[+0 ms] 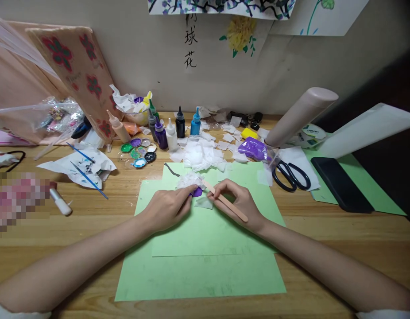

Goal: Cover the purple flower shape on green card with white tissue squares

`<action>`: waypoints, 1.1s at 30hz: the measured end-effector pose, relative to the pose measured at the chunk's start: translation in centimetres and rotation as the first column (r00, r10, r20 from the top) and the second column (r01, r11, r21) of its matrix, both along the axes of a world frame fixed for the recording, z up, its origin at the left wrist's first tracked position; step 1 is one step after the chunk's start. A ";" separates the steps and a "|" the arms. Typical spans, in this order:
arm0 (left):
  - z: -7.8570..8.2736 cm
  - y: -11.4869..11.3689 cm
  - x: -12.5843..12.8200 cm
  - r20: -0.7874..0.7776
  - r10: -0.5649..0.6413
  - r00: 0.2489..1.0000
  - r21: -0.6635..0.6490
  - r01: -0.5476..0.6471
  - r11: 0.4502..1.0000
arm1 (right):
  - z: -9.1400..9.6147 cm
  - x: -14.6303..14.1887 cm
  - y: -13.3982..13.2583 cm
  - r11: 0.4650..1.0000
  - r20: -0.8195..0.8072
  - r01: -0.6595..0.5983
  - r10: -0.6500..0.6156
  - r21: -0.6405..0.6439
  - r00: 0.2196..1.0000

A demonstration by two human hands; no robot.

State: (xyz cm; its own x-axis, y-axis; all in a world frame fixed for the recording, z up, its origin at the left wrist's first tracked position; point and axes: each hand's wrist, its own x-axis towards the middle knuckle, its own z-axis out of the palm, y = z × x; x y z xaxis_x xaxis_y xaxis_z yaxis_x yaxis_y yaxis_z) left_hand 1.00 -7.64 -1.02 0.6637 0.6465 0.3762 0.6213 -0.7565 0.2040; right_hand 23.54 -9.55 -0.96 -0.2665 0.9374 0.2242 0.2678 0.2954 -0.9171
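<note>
Green paper point(198, 277) bears a white cluster point(188, 179), left hand point(168, 206) gripping its near edge, right hand point(243, 199) pinching stick point(231, 207).

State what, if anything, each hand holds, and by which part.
Right hand: a flat, pale wooden stick, near its far end. Left hand touches a white papery cluster; hold unclear.

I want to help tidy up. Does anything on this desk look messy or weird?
Yes. White paper pieces lie strewn untidily, mostly behind the green sheets. On the left, a crumpled tissue with blue brushes on it has dark smudges. A blocky blur hides something at the left edge.
</note>
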 end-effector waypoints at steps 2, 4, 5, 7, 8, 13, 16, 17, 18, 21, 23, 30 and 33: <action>0.0 0.0 0.0 -0.012 0.001 1.000 -0.005 -0.001 1.000 | 0.1 -0.4 0.3 0.999 0.012 0.045 -0.045 -0.004 0.999; 0.1 0.0 0.1 -0.018 -0.005 1.000 -0.010 0.005 1.000 | 0.3 -0.7 0.5 0.997 0.016 0.071 -0.071 -0.022 0.997; 0.1 0.0 0.1 -0.014 -0.005 1.000 -0.011 0.005 1.000 | 0.3 -0.7 0.5 0.996 0.015 0.079 -0.079 -0.035 0.997; 0.2 -0.1 0.0 0.017 -0.002 1.000 -0.019 0.002 1.000 | 0.2 -0.8 0.6 0.994 0.006 0.089 -0.089 -0.058 0.996; 0.3 -0.1 0.0 0.039 -0.001 0.999 -0.030 0.002 1.000 | 0.1 -0.8 0.6 0.994 -0.001 0.089 -0.090 -0.066 0.996; 0.7 -0.1 -0.1 0.131 -0.066 0.989 -0.047 0.073 0.996 | -0.3 -0.6 0.5 0.993 -0.044 0.064 -0.068 -0.095 0.997; 1.1 0.0 0.0 0.111 -0.072 0.991 -0.019 0.074 0.997 | -0.4 -0.6 0.6 0.991 -0.053 0.062 -0.069 -0.115 0.996; 1.2 0.0 0.1 0.099 -0.073 0.992 -0.021 0.076 0.997 | -0.4 -0.6 0.7 0.991 -0.056 0.062 -0.069 -0.121 0.996; 1.3 0.1 0.2 0.090 -0.077 0.993 -0.028 0.080 0.996 | -0.4 -0.6 0.7 0.990 -0.060 0.061 -0.069 -0.125 0.996; 1.5 0.1 0.3 0.067 -0.073 0.995 -0.063 0.077 0.995 | -0.2 -0.6 0.5 0.990 -0.069 0.088 -0.096 -0.106 0.993; 1.5 0.0 0.2 0.073 -0.056 0.996 -0.075 0.062 0.995 | 0.0 -0.5 0.3 0.990 -0.070 0.133 -0.136 -0.053 0.988; 1.1 0.3 0.1 0.209 0.137 0.968 -0.084 -0.122 0.989 | 0.1 0.0 -0.9 0.929 0.018 -0.082 0.082 0.361 0.997; 1.1 0.4 0.2 0.127 0.171 0.977 -0.078 -0.162 0.984 | 0.2 -0.1 -0.8 0.897 0.133 -0.154 0.107 0.415 0.985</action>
State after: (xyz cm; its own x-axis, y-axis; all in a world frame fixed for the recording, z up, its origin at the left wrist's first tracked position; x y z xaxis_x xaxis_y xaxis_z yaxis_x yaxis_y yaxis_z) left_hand 1.18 -7.23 0.07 0.4920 0.7704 0.4054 0.7014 -0.6266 0.3396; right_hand 23.45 -10.40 -0.77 -0.4237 0.7156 0.5553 0.2871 0.6875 -0.6670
